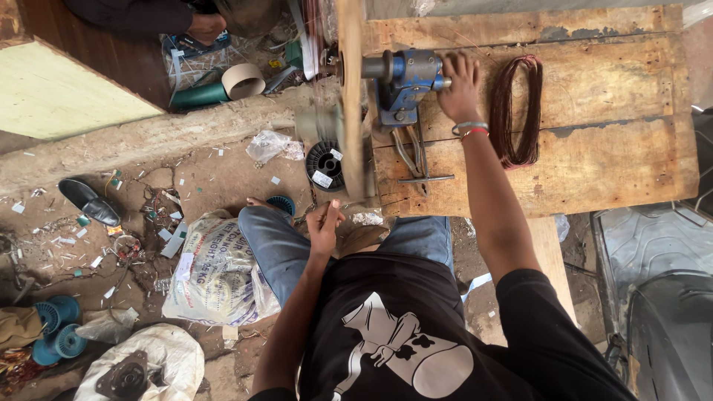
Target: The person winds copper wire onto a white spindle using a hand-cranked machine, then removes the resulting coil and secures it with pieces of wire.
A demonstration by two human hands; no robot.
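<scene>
My right hand (460, 83) grips the crank handle of a blue hand winding machine (405, 80) bolted to a rough wooden bench (609, 160). The machine's wooden winding form (349, 96) is blurred with spin. Lower down, my left hand (324, 226) hovers over my lap with thumb and fingers pinched together on a thin copper wire that is barely visible. A black wire spool (324, 165) stands on the ground just under the form. Beside my right wrist on the bench lies a finished coil of reddish copper wire (516, 111).
Another person's hand (206, 28) works at the top left near a cardboard tape roll (243, 80). On the dirt floor lie a black shoe (88, 201), a printed sack (219, 271), teal spools (58, 330) and scraps. A dark vehicle part (657, 297) fills the right edge.
</scene>
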